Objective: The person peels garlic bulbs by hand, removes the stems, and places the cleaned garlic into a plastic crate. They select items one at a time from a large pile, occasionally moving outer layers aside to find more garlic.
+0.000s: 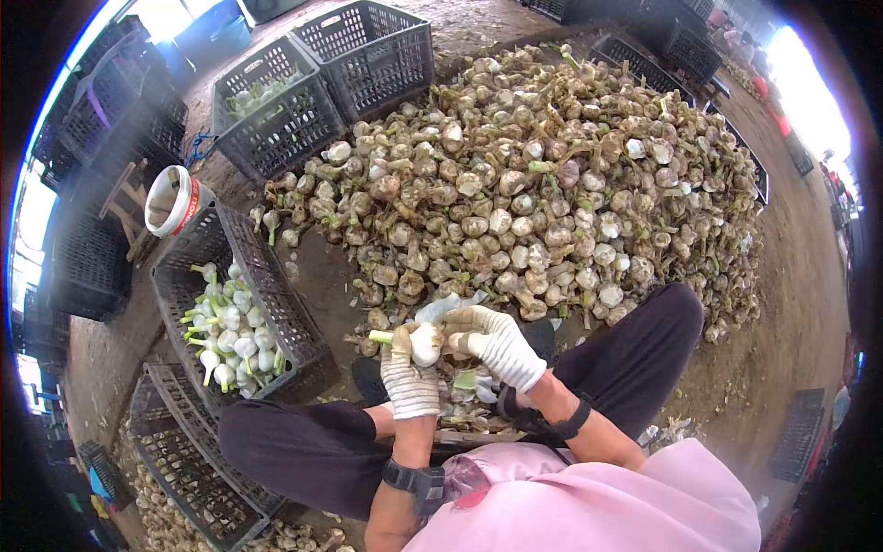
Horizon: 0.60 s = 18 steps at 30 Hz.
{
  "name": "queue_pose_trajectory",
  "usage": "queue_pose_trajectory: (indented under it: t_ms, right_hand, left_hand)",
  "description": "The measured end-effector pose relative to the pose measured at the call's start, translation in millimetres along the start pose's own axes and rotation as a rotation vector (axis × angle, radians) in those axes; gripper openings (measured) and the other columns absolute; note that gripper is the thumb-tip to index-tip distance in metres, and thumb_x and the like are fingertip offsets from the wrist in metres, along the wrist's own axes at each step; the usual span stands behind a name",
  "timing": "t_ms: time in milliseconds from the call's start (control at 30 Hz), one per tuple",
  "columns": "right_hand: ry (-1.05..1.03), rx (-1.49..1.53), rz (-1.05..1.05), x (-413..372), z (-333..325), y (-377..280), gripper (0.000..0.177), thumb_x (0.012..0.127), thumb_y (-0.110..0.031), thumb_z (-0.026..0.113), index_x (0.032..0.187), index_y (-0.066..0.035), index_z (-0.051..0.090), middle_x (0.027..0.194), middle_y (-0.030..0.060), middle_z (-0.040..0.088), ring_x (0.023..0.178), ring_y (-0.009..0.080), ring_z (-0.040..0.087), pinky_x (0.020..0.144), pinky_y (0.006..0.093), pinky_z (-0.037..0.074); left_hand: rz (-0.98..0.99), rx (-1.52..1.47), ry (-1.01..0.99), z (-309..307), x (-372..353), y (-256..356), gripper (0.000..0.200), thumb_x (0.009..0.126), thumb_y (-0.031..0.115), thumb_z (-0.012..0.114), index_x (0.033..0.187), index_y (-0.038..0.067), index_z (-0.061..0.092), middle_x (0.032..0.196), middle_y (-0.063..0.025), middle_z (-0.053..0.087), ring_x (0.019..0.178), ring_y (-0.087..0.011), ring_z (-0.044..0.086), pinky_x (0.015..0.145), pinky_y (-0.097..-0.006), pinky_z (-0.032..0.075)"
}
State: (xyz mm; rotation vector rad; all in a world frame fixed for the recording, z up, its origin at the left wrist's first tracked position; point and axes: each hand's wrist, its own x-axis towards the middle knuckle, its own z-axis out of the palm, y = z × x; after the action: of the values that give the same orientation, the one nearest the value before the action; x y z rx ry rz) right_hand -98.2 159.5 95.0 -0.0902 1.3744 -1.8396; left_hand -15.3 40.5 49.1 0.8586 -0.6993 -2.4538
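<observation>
Left hand [405, 377]: off-white glove, cuff ringed with grey stripes.
Right hand [497, 345]: off-white glove, same grey striping.
Garlic bulb [426, 345]: white; stem pale green.
Garlic heap [515, 202]: tan, beige and earthy brown, flecked with off-white and touches of green.
Trimmed garlic [244, 345]: bright white, stems yellow-green.
Garlic crate [276, 294]: dark grey, openwork lattice pattern.
Upper crates [391, 69]: dark grey, matching lattice.
Bucket [164, 216]: white, with red band and white lettering.
Cord [198, 147]: blue.
Top [589, 501]: plain pale pink.
Trousers [294, 451]: plain, near-black.
Wristbands [416, 483]: black.
Floor [791, 304]: dusty brown.
</observation>
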Motion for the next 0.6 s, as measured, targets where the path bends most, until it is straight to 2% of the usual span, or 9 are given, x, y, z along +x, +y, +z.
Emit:
queue_pose_trajectory:
  t_ms: [67,100,167,233,300,333,400,500,600]
  right_hand:
    - [0.052,-0.239,-0.099,-3,8,3,0.038,0.080,-0.006,0.065,0.116,0.006,0.056,0.098,0.0091,0.065,0.085,0.0122,0.060,0.074,0.0244,0.049]
    - [0.053,-0.240,-0.101,-3,9,4,0.038,0.080,-0.006,0.065,0.116,0.006,0.056,0.098,0.0091,0.065,0.085,0.0122,0.060,0.074,0.0244,0.049]
    - [0.103,-0.265,-0.093,0,10,5,0.037,0.081,-0.008,0.064,0.115,0.004,0.057,0.099,0.0081,0.065,0.083,0.0114,0.059,0.072,0.0237,0.048]
    - [0.115,-0.024,0.018,1,6,-3,0.031,0.086,-0.020,0.062,0.111,-0.002,0.060,0.092,0.0048,0.065,0.079,0.0087,0.059,0.064,0.0237,0.049]
    - [0.116,0.110,0.111,3,7,-9,0.030,0.087,-0.023,0.062,0.110,-0.004,0.062,0.090,0.0029,0.065,0.078,0.0083,0.060,0.062,0.0235,0.050]
    - [0.122,0.113,0.105,4,8,-8,0.030,0.087,-0.023,0.062,0.110,-0.004,0.062,0.090,0.0029,0.065,0.078,0.0083,0.060,0.062,0.0235,0.050]
    - [0.126,-0.120,0.043,7,8,-5,0.029,0.086,-0.024,0.064,0.107,-0.004,0.063,0.091,0.0023,0.065,0.078,0.0089,0.060,0.063,0.0242,0.052]
    - [0.026,-0.051,0.067,3,2,-14,0.029,0.085,-0.024,0.065,0.105,-0.004,0.064,0.091,0.0031,0.064,0.075,0.0099,0.060,0.062,0.0254,0.053]
    - [0.022,-0.063,0.140,5,-4,-17,0.030,0.082,-0.024,0.069,0.100,-0.002,0.064,0.085,0.0040,0.063,0.072,0.0106,0.060,0.063,0.0258,0.054]
  left_hand:
    - [0.065,0.060,0.014,2,-1,-2,0.027,0.091,0.028,0.057,0.097,0.002,0.055,0.090,-0.0116,0.061,0.080,-0.0202,0.062,0.070,-0.0326,0.054]
    - [0.135,0.122,0.026,12,-3,3,0.027,0.091,0.028,0.058,0.097,0.002,0.055,0.090,-0.0107,0.061,0.080,-0.0186,0.061,0.069,-0.0317,0.054]
    - [0.129,0.155,0.010,22,-12,10,0.025,0.090,0.025,0.060,0.098,0.002,0.055,0.090,-0.0085,0.060,0.079,-0.0156,0.061,0.069,-0.0297,0.052]
    - [0.221,0.196,0.021,21,-12,9,0.023,0.090,0.023,0.061,0.100,0.003,0.056,0.090,-0.0071,0.060,0.078,-0.0148,0.060,0.068,-0.0283,0.052]
    - [0.188,0.233,-0.021,20,-15,11,0.025,0.089,0.022,0.061,0.104,0.002,0.057,0.096,-0.0058,0.060,0.084,-0.0139,0.059,0.074,-0.0277,0.050]
    - [0.204,0.262,-0.054,23,-17,10,0.026,0.089,0.022,0.061,0.106,0.002,0.057,0.099,-0.0055,0.059,0.087,-0.0138,0.058,0.077,-0.0279,0.049]
    - [0.295,0.328,-0.123,25,-16,7,0.028,0.089,0.023,0.061,0.108,0.002,0.058,0.107,-0.0048,0.057,0.097,-0.0141,0.055,0.087,-0.0285,0.044]
    - [0.332,0.475,-0.160,33,-22,17,0.030,0.089,0.025,0.061,0.108,0.002,0.059,0.109,-0.0048,0.057,0.098,-0.0150,0.055,0.089,-0.0283,0.043]
    - [0.296,0.542,-0.226,26,-17,21,0.032,0.088,0.026,0.062,0.108,0.002,0.058,0.109,-0.0044,0.057,0.097,-0.0146,0.055,0.087,-0.0280,0.044]
